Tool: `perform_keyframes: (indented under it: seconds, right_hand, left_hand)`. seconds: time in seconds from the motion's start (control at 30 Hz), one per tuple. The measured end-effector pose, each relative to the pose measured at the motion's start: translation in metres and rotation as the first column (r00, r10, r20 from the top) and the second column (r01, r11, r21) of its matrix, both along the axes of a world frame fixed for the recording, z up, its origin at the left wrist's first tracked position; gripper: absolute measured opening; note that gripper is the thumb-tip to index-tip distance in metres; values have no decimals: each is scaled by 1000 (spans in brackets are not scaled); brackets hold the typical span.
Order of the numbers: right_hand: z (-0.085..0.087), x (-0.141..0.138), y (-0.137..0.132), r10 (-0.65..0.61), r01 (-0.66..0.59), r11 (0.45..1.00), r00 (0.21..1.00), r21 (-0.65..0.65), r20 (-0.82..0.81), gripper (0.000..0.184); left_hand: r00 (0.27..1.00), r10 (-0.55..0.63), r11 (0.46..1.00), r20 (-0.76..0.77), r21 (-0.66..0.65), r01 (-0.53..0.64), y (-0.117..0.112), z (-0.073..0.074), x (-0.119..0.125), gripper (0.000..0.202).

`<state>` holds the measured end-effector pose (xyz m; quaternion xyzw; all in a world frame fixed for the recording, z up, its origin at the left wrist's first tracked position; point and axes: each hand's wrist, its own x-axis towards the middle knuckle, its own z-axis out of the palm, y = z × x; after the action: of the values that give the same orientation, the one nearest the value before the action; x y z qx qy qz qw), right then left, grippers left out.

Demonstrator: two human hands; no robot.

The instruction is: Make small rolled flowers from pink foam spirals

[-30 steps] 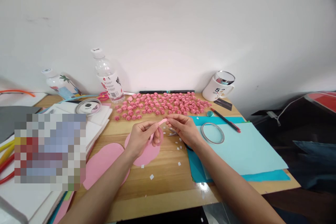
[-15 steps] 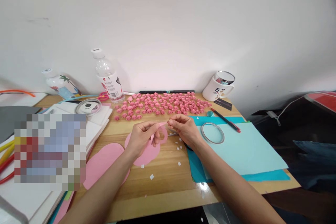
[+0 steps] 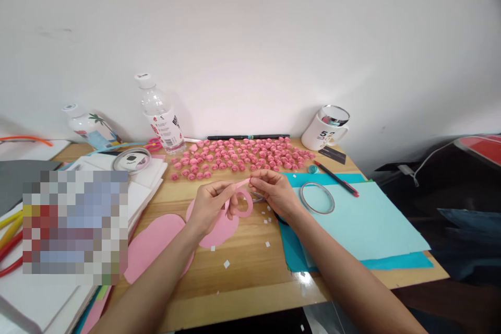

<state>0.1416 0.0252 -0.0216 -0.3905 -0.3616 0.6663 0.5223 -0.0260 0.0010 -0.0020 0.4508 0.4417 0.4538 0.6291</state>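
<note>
A curled pink paper strip (image 3: 245, 207) is stretched between my two hands above the wooden table. My left hand (image 3: 215, 203) pinches it between thumb and fingers, and its spiral tail hangs down beside those fingers. At the strip's upper end, the fingertips of my right hand (image 3: 273, 190) are closed on it. Beneath my left hand lies a pink paper circle (image 3: 219, 232), with more pink circles (image 3: 156, 245) overlapping to its left. Scissors (image 3: 258, 198) lie partly hidden behind my right hand. Just beyond both hands sit many small rolled pink paper roses (image 3: 238, 155).
Light blue paper (image 3: 368, 219) lies on darker blue sheets at right, with a tape roll (image 3: 317, 198) and a pen (image 3: 336, 180) on it. A mug (image 3: 323, 133) and a water bottle (image 3: 162, 120) stand near the wall. Papers (image 3: 148, 182) are stacked at left.
The pink strip's loop hangs lower and wider, and more of the strip shows between my fingertips. Both hands have stayed in nearly the same place.
</note>
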Motion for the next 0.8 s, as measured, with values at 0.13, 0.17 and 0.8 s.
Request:
perform_keyframes:
  seconds: [0.13,0.17,0.8]
  right_hand:
    - [0,0,0,-10,10,1000,1000,13,17,18]
    - [1,0,0,-17,17,1000,1000,15,22,18]
    - [-2,2,1,-22,22,1000,1000,-1,22,24]
  left_hand:
    - [1000,-2,1000,-8,3,2,0,1,1,21]
    - [1000,-5,1000,-8,2,5,-1,1,1,21]
    - [1000,-2,1000,14,0,2,0,1,1,21]
